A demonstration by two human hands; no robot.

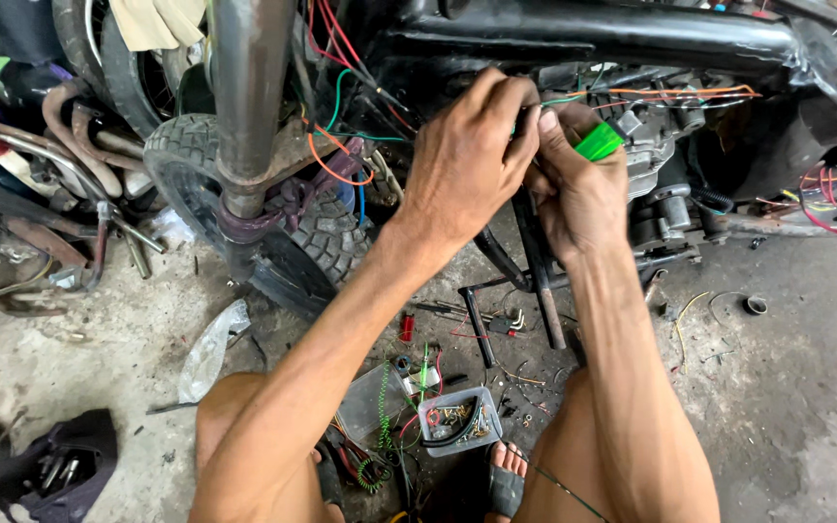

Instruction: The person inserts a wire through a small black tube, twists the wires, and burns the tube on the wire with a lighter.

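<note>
Green plastic lighter (pixel 598 142) pinched in right hand (pixel 578 189); left hand (pixel 467 160) pinches thin wires (pixel 573 98).

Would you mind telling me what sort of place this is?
Probably a motorcycle repair shop: a stripped frame with loose wires, a knobby tyre, and a parts tub on the stained concrete floor.

Bright green lighter (pixel 598 142), orange wire (pixel 680 93), black knobby-treaded tyre (pixel 326 232), black frame tube (pixel 583 39), grey concrete floor (pixel 796 387).
</note>
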